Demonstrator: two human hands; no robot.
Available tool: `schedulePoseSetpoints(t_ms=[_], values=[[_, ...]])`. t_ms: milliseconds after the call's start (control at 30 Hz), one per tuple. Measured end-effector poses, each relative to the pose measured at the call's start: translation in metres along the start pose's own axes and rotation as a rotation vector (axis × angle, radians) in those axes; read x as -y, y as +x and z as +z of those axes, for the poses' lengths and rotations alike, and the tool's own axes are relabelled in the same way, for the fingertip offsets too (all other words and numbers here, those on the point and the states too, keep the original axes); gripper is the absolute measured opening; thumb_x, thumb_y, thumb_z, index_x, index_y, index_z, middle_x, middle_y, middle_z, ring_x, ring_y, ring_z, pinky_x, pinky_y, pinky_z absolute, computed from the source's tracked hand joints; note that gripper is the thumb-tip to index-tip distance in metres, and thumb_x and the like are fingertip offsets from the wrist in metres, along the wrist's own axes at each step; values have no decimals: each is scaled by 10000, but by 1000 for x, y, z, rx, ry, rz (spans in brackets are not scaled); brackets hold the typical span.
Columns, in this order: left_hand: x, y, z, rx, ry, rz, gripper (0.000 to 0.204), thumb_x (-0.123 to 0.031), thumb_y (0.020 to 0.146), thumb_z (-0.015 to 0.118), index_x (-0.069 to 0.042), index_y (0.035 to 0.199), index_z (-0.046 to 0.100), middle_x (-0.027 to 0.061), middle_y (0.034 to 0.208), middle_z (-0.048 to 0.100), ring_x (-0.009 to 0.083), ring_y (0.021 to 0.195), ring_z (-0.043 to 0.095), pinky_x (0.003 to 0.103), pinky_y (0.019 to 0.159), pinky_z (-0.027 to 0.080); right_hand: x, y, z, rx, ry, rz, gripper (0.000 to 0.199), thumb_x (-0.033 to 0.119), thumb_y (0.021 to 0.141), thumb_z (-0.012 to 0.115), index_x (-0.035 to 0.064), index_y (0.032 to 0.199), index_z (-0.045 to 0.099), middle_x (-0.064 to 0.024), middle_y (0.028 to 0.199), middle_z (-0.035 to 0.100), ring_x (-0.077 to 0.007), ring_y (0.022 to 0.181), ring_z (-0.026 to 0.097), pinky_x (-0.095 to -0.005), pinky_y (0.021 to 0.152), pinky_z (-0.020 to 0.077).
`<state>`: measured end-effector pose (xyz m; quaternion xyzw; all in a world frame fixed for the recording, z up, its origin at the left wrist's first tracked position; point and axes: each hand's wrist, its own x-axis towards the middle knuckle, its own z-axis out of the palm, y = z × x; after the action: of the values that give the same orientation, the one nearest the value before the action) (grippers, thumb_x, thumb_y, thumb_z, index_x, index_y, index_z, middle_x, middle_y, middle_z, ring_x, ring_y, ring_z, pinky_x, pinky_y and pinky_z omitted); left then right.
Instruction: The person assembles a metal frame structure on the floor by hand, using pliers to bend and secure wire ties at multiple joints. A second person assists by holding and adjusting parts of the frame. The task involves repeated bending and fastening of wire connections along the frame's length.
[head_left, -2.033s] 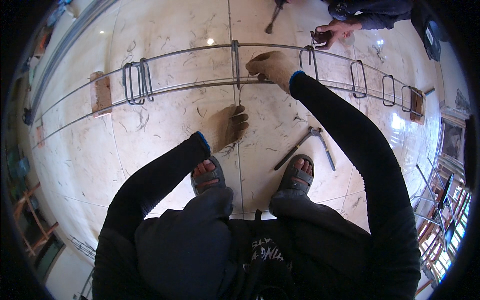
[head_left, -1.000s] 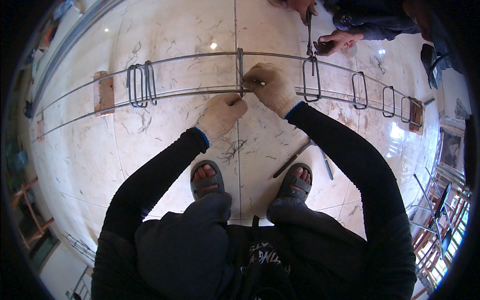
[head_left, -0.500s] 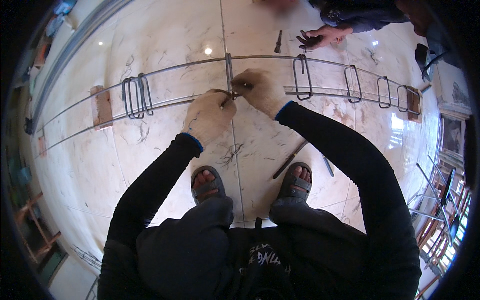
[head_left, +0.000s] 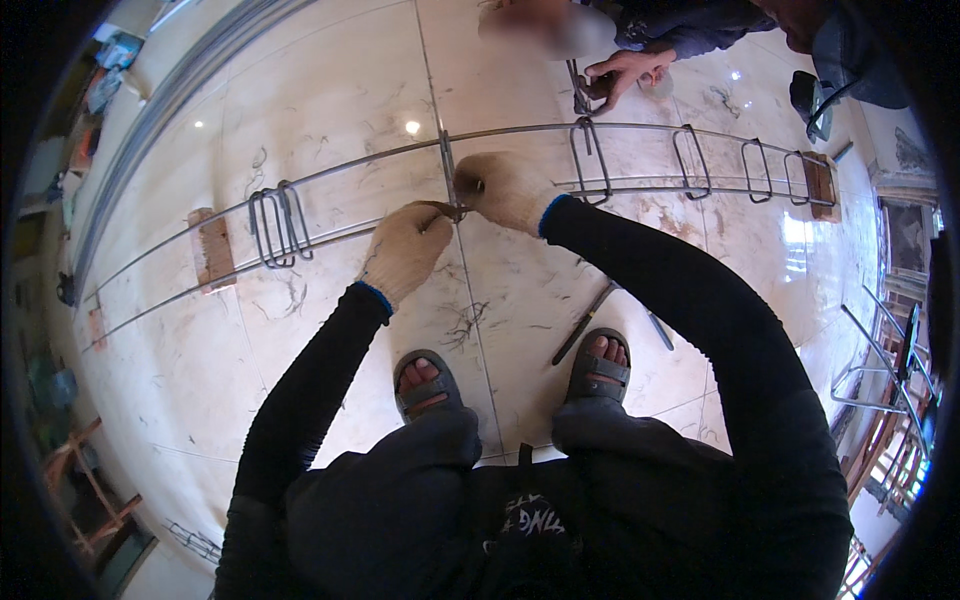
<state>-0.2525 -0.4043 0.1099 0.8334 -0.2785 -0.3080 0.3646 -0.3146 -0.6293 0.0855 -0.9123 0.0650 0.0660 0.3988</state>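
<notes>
Two long steel rods, the far rod [head_left: 350, 158] and the near rod [head_left: 330, 236], run across the floor side by side. A steel stirrup [head_left: 446, 155] spans them in front of me. At its near corner my left hand [head_left: 408, 248], in a cream knit glove, is closed in a pinch. My right hand [head_left: 508, 190], gloved alike, is curled closed just beside it. A bit of thin dark wire [head_left: 457, 212] shows between the fingertips, partly hidden by the gloves. More stirrups hang on the rods, a cluster [head_left: 280, 225] at the left and a single stirrup [head_left: 590, 162] to the right.
Bricks prop the rods: a left brick [head_left: 212, 250] and a right brick [head_left: 822, 188]. A dark-handled tool [head_left: 583, 325] lies by my right foot. Wire scraps [head_left: 465, 322] litter the tiles. Across the rods, a co-worker's hand [head_left: 622, 72] grips a dark tool [head_left: 577, 88] at a stirrup.
The co-worker's hand has come to the stirrup right of mine and now holds the dark tool that lay on the floor. My hands stay at the same joint; the view has shifted slightly.
</notes>
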Motion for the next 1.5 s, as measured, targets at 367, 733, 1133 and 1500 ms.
schedulePoseSetpoints(t_ms=[367, 733, 1133, 1500], values=[[-1, 2, -7, 108, -89, -80, 446, -331, 1038, 613, 42, 1223, 772, 267, 1099, 776, 427, 1021, 729, 494, 929, 562, -17, 18, 9, 53, 42, 104, 253, 263, 880, 815, 68, 1041, 799, -201, 1030, 810, -396, 978, 781, -495, 871, 608], [3, 14, -27, 238, -89, -122, 374, -288, 1059, 662, 18, 1228, 796, 94, 996, 763, 187, 875, 686, 350, 811, 566, 13, -16, 14, -147, -14, 115, 142, 205, 966, 719, 83, 1004, 781, -171, 959, 795, -403, 936, 773, -504, 823, 601], [14, 32, -36, 381, -307, -139, 430, -298, 1090, 634, 66, 1267, 777, 135, 1195, 823, 208, 1056, 751, 341, 930, 593, 10, -16, 5, -124, -356, -559, 93, 95, 908, 741, 118, 971, 805, -110, 977, 788, -373, 973, 763, -511, 846, 607], [28, 82, -40, 195, 141, 194, 291, -217, 1033, 642, -36, 1182, 814, 150, 963, 813, 287, 847, 768, 389, 785, 600, 23, -15, 13, 26, -548, -286, 38, 143, 887, 758, 125, 918, 770, -107, 943, 756, -378, 956, 754, -522, 828, 596]])
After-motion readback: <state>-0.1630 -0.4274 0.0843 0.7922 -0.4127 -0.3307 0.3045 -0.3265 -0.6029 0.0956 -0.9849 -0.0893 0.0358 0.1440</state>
